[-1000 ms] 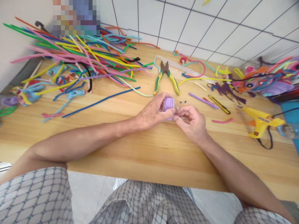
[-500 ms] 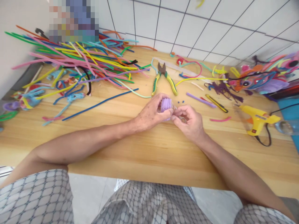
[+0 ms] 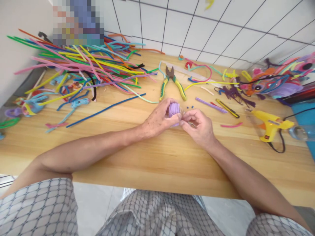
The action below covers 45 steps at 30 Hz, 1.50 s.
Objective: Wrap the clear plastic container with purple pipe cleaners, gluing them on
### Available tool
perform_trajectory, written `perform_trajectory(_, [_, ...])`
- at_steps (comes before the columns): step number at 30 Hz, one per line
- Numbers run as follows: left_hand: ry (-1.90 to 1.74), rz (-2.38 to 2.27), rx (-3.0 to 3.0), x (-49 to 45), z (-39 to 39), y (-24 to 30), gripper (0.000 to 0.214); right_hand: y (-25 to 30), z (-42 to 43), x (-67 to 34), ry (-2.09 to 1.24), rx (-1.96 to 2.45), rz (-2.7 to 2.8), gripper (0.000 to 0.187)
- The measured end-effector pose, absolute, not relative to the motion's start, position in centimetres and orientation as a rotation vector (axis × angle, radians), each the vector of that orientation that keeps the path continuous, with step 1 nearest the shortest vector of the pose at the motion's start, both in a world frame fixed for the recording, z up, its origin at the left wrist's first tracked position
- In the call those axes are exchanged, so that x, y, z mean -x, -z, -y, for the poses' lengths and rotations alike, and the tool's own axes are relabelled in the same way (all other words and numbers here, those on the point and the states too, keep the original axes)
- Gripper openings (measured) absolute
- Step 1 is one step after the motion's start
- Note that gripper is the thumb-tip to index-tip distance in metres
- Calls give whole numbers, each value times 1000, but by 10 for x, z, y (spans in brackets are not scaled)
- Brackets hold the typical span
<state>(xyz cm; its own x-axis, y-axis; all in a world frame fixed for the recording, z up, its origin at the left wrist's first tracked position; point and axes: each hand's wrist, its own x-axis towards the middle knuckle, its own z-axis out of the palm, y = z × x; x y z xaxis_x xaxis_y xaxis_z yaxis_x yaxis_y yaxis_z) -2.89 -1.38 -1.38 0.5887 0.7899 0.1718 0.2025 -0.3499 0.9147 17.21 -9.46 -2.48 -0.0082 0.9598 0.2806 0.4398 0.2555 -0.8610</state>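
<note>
My left hand [image 3: 161,118] is wrapped around a small purple ribbed roll [image 3: 174,110], which looks wound from fuzzy craft stem; thumb and fingers press it from both sides. Close against the roll's right end, my right hand [image 3: 199,126] is closed in a pinch. Something thin and pale shows by its fingertips, too small to name. Behind the hands lie pliers [image 3: 173,83] with green and yellow handles, jaws pointing away. A couple of tiny blue bits [image 3: 190,107] rest just beyond my right fingers.
A big heap of coloured pipe cleaners [image 3: 91,62] covers the back left. To the right lie purple stem pieces [image 3: 211,105], a yellow-black utility knife [image 3: 227,108] and a corded yellow glue gun [image 3: 272,124]. A colourful fuzzy figure [image 3: 278,82] stands at the far right.
Both hands stay almost in the same place around the purple roll. The whole view has shifted very slightly; nothing was taken up or let go.
</note>
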Motion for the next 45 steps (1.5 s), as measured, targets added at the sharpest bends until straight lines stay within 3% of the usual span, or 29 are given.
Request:
perform_trajectory(5, [-700,-794,-1831,30,11,10,46,24,93,-176,-851,1289,1576,23])
perform_trajectory(14, [-753,-757,-1895,31,10,16,42,21,90,-165,-765,1341,1552,33])
perform_trajectory(23, [-694,-764,-1736,32,7,10,46,17,87,-179,-1123,1202,1414,41])
perform_trajectory(38, [-557,-563,-934,25,11,6,39,13,97,-181,-122,1178,1887,32])
perform_trajectory(45, [-456,-541,-884,27,12,4,38,10,98,-184,-70,1071,1990,35])
